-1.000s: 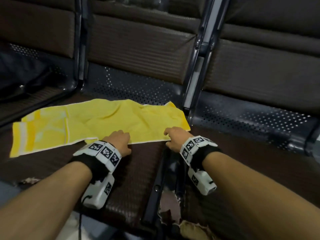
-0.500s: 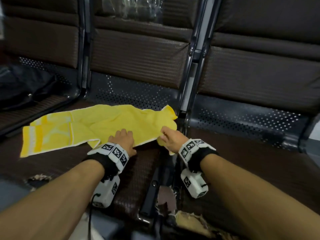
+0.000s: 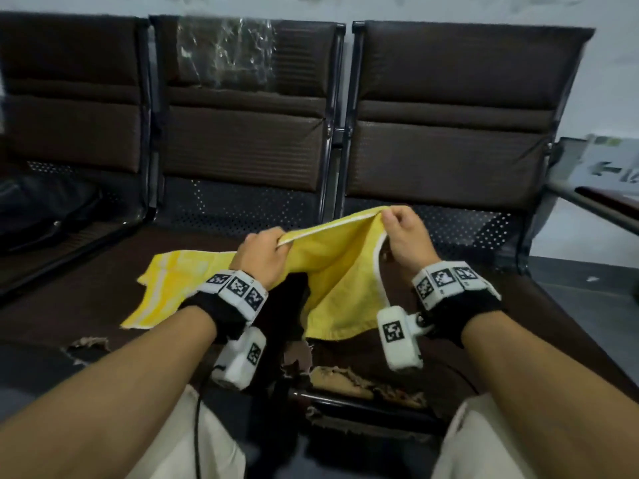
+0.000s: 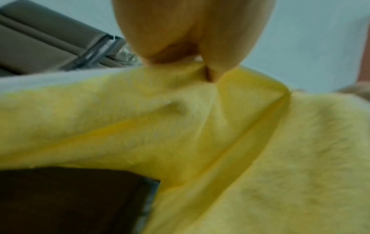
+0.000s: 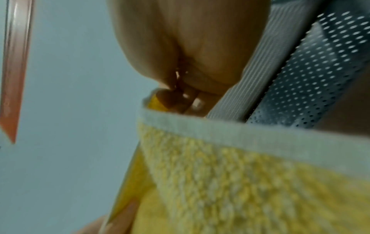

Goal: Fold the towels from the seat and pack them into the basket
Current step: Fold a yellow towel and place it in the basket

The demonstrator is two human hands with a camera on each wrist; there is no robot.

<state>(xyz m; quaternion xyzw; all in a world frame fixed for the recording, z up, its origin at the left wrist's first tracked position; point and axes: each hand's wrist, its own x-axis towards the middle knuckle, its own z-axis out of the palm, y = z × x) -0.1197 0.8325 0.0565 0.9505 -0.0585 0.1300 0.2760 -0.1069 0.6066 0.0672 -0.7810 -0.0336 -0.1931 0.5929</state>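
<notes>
A yellow towel with a white hem is half lifted off the brown seat. My left hand pinches its upper edge near the middle. My right hand pinches the far corner and holds it higher, so the cloth hangs between both hands. The towel's striped left end still lies on the seat. In the left wrist view the fingers squeeze a fold of the towel. In the right wrist view the fingertips clamp the hemmed corner of the towel. No basket is in view.
Three joined brown seats stand ahead, with backrests and perforated metal panels. A dark bag lies on the left seat. The seat's front edge is torn. Clear plastic hangs on the middle backrest.
Both hands went from resting on the flat towel's near edge to pinching it and lifting its right half off the seat. The head view rose and pulled back.
</notes>
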